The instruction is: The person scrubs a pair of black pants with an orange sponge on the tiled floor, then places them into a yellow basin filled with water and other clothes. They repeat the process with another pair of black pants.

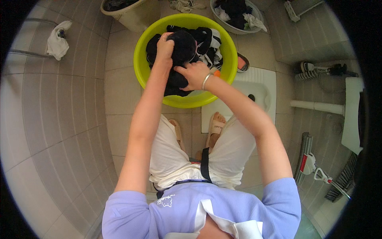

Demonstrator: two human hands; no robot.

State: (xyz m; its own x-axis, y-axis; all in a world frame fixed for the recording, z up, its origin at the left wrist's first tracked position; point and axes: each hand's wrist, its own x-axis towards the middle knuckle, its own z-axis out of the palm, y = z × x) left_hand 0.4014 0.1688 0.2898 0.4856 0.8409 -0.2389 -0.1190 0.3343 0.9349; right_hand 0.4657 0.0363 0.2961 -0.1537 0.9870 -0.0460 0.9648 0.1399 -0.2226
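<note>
Before me on the tiled floor stands a yellow-green plastic basin (185,102) with dark and black-and-white clothes (212,56) in it. My left hand (166,47) grips a bunched black garment (182,47) over the basin's left half. My right hand (195,74), with a bracelet at the wrist, lies lower on the same black cloth, thumb and fingers spread around a fold of it. Its fingertips are partly hidden in the fabric. A small orange thing (216,73) shows beside the right wrist, inside the basin.
A pale bucket (134,15) stands behind left, a whitish basin of laundry (235,28) behind right. A squat toilet (253,86) lies right of the yellow-green basin, with a slipper (243,62) near its far edge. A mop (309,164) leans at the right wall; a white cloth (58,41) hangs at left.
</note>
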